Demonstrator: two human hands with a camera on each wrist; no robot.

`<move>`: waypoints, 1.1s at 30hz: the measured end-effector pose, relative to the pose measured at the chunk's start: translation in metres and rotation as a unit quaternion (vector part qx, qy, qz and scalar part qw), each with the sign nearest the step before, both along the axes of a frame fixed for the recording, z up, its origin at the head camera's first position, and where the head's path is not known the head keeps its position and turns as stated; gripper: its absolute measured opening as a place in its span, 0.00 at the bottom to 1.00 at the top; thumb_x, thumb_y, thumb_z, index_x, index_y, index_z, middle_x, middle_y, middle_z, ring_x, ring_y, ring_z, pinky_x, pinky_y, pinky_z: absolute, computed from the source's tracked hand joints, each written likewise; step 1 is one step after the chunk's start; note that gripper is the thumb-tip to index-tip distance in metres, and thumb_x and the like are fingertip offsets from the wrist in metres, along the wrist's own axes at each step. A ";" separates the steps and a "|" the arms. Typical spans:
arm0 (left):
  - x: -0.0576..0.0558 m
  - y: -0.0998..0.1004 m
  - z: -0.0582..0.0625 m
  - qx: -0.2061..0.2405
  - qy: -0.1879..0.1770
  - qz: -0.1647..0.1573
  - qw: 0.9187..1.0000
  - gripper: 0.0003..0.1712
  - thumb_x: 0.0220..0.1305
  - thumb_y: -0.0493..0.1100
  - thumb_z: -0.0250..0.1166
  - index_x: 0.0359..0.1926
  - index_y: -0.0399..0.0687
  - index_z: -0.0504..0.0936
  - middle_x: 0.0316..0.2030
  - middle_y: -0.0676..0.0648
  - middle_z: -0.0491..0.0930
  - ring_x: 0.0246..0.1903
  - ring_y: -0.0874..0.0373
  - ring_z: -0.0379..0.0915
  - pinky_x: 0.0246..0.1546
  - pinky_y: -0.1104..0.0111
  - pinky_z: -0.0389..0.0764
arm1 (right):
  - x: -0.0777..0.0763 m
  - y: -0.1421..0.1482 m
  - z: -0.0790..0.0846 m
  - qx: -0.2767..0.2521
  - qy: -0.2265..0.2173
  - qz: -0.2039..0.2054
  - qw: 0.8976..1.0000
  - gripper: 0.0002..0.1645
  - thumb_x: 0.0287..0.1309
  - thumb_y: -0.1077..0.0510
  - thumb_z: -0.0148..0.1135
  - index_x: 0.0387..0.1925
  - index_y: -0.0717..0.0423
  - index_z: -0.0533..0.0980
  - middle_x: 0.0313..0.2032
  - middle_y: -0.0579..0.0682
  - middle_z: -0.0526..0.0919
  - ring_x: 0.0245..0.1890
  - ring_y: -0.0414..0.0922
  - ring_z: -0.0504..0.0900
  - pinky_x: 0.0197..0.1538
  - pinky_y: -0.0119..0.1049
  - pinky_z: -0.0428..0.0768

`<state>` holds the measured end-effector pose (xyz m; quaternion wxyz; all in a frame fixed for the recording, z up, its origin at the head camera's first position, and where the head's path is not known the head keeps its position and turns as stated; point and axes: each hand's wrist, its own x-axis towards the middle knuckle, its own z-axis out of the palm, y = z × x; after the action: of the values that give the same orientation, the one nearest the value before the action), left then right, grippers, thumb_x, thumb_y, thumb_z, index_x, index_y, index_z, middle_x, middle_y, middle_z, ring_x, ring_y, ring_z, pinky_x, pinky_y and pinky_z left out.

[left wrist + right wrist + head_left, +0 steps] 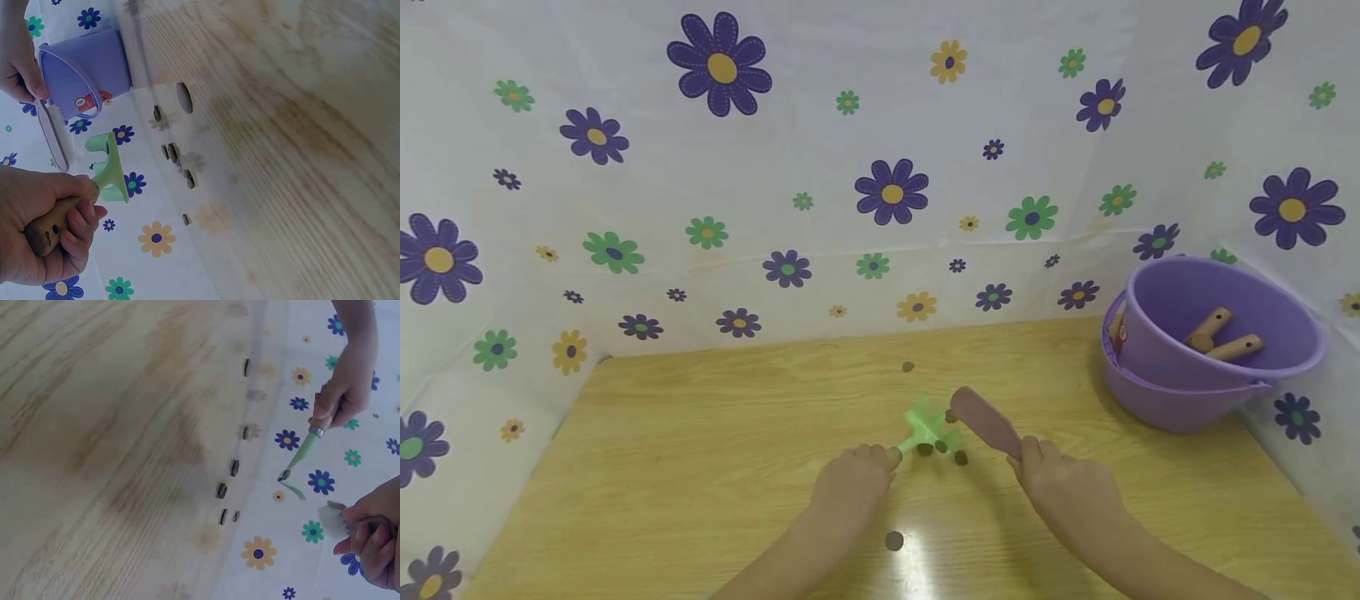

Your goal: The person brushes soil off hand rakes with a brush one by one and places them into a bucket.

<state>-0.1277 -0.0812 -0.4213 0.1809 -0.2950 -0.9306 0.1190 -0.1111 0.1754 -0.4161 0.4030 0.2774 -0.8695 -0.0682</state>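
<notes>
My left hand (853, 487) grips the wooden handle (53, 228) of a small light-green toy rake (923, 425), tilted above the table. A dark pebble (284, 475) shows against its head in the right wrist view. To the right, my right hand (1067, 492) holds a brush (985, 421) with a mauve back and pale bristles (62, 134), raised beside the rake. Several dark pebbles lie on the tabletop, one (961, 458) just right of the rake, one (894, 541) nearer the front and one (908, 367) farther back.
A purple bucket (1180, 408) stands at the back right of the wooden table (700, 467), with wooden handles (1236, 347) sticking up inside. White flowered cloth (820, 150) encloses the back and sides.
</notes>
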 end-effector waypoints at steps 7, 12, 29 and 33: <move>-0.002 -0.001 0.004 0.046 0.015 -0.014 0.999 0.09 0.56 0.45 0.69 0.33 0.49 0.77 0.18 0.54 0.71 0.14 0.68 0.54 0.10 0.86 0.58 | 0.002 -0.005 0.012 -0.165 -0.257 0.017 0.952 0.24 0.72 0.48 0.45 0.23 0.56 0.73 0.14 0.39 0.67 0.12 0.30 0.60 0.12 0.21 0.60; 0.000 0.002 0.006 0.066 0.016 -0.036 0.997 0.09 0.56 0.46 0.69 0.36 0.49 0.80 0.20 0.54 0.74 0.14 0.69 0.60 0.14 0.87 0.64 | 0.004 -0.013 0.023 -0.293 -0.419 0.022 0.859 0.14 0.67 0.54 0.54 0.31 0.58 0.78 0.17 0.38 0.64 0.15 0.30 0.60 0.17 0.25 0.66; 0.003 0.009 0.013 0.076 0.008 -0.050 0.996 0.10 0.60 0.46 0.66 0.31 0.44 0.78 0.22 0.52 0.77 0.17 0.68 0.67 0.19 0.87 0.71 | 0.005 -0.036 0.014 -0.241 -0.423 0.101 0.868 0.13 0.66 0.58 0.54 0.28 0.63 0.77 0.13 0.37 0.62 0.11 0.26 0.56 0.13 0.18 0.63; 0.004 0.007 0.012 0.072 0.006 -0.060 0.996 0.10 0.60 0.46 0.65 0.31 0.44 0.78 0.21 0.53 0.76 0.16 0.69 0.64 0.18 0.88 0.70 | 0.004 -0.037 0.010 -0.220 -0.413 0.102 0.878 0.14 0.65 0.59 0.55 0.26 0.63 0.77 0.12 0.37 0.63 0.11 0.25 0.57 0.14 0.17 0.64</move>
<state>-0.1236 -0.0740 -0.4091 0.2139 -0.3355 -0.9164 0.0426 -0.1067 0.1382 -0.4057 0.0622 0.2711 -0.9166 0.2873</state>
